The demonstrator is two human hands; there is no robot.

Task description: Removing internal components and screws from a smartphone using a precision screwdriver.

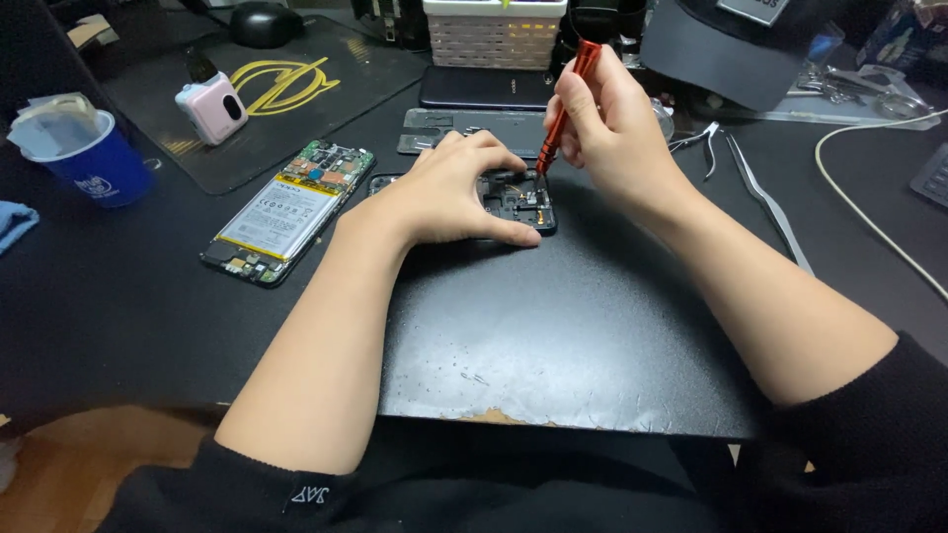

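My left hand (449, 188) lies flat on an opened dark phone body (523, 202), fingers spread and pressing it onto the black work mat (553, 326). My right hand (607, 123) grips a red screwdriver (565, 104) held nearly upright, its tip touching the upper edge of the phone body. A second opened phone (286, 212), showing a white battery and green circuit board, rests to the left of my left hand.
A blue cup (94, 158) and a small pink device (212, 107) sit at the left. A dark phone panel (484, 87) and a white basket (494, 35) are behind. Pliers (706, 138), tweezers (770, 212) and a white cable (869, 212) lie to the right.
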